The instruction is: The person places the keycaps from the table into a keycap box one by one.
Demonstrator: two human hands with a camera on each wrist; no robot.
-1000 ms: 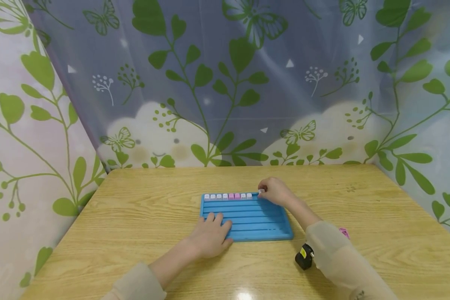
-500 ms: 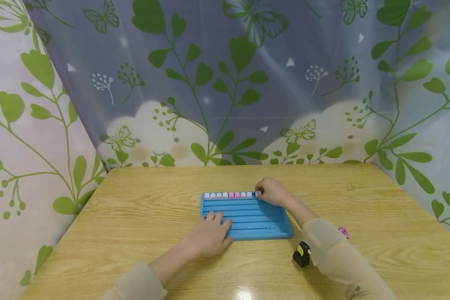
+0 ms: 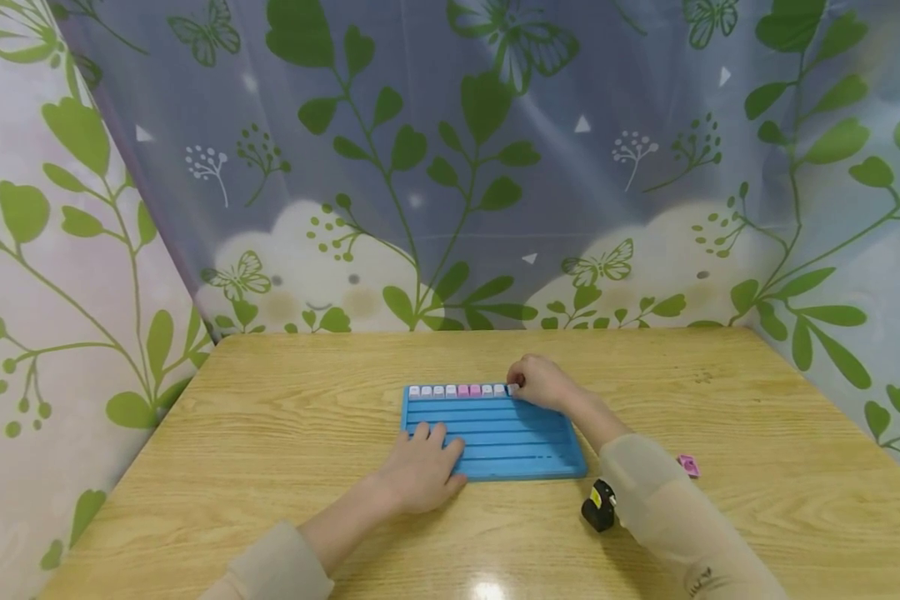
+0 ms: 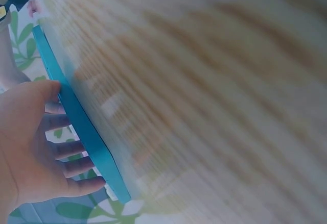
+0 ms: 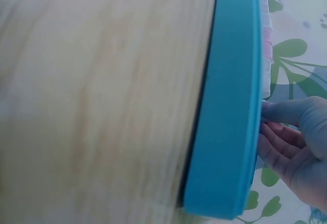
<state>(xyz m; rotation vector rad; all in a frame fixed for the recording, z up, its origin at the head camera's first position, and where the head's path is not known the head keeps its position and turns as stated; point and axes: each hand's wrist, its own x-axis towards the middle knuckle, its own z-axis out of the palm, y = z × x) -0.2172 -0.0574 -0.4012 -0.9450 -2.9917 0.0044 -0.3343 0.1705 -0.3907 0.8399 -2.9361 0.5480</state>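
Right grip (image 3: pixel 543 385) shifted slightly left, white keycap (image 3: pixel 513 389) pinched, now at right end of keycap row (image 3: pixel 462 391) atop blue tray (image 3: pixel 510 437), frame's lower centre. Left grip (image 3: pixel 420 473) relaxed, fingers spread on tray; left wrist view alone shows thumb against outer wall.
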